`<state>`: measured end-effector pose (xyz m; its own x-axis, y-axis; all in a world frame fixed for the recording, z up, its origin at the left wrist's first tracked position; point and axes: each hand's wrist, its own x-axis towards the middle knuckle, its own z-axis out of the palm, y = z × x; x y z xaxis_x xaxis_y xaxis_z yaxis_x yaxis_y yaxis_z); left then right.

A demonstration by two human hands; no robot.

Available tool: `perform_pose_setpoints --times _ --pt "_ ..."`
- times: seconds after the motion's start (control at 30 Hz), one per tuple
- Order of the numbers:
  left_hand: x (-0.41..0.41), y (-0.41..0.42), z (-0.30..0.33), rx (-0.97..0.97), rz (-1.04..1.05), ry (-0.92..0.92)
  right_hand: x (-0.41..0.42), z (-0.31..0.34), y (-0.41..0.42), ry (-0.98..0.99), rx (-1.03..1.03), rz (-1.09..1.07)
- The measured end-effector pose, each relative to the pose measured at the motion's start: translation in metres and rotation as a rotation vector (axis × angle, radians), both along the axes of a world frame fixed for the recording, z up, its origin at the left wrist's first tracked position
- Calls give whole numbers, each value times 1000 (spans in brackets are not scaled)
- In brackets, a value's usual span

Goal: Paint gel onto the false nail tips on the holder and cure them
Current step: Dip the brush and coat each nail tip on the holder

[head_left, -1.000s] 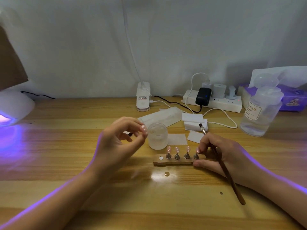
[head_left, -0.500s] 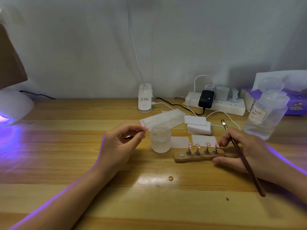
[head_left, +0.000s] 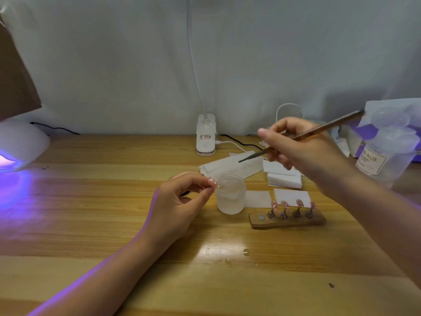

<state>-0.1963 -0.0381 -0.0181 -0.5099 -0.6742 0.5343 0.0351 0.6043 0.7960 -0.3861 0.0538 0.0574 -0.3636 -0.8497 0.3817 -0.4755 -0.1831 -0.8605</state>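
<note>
A wooden holder [head_left: 287, 221] lies on the desk right of centre, carrying several pink nail tips [head_left: 286, 204] on small metal stands. My right hand [head_left: 298, 148] is raised above and behind it, gripping a thin brown brush [head_left: 303, 136] whose tip points left and down over the white papers. My left hand [head_left: 182, 199] hovers left of a frosted glass cup [head_left: 231, 195], pinching a small pink nail tip [head_left: 213, 182] between thumb and forefinger. The curing lamp [head_left: 20, 144] glows purple at the far left.
A white clip lamp base [head_left: 205, 139] stands at the back centre with cables beside it. White wipes and pads [head_left: 283, 176] lie behind the holder. A clear pump bottle [head_left: 385, 153] and a purple box [head_left: 364, 133] sit at the right. A brown bag [head_left: 16, 83] hangs upper left.
My right hand let go of the holder, rose and swung the brush so its tip now points left. The holder stays on the desk. My left hand keeps pinching the nail tip.
</note>
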Motion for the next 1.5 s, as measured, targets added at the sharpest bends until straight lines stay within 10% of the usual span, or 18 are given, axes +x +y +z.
perform_pose_setpoints --times 0.27,1.5 --pt "0 0 1 -1 16 -1 18 -25 -34 250 127 -52" --pt "0 2 0 -67 -1 -45 9 -20 -34 91 87 -75"
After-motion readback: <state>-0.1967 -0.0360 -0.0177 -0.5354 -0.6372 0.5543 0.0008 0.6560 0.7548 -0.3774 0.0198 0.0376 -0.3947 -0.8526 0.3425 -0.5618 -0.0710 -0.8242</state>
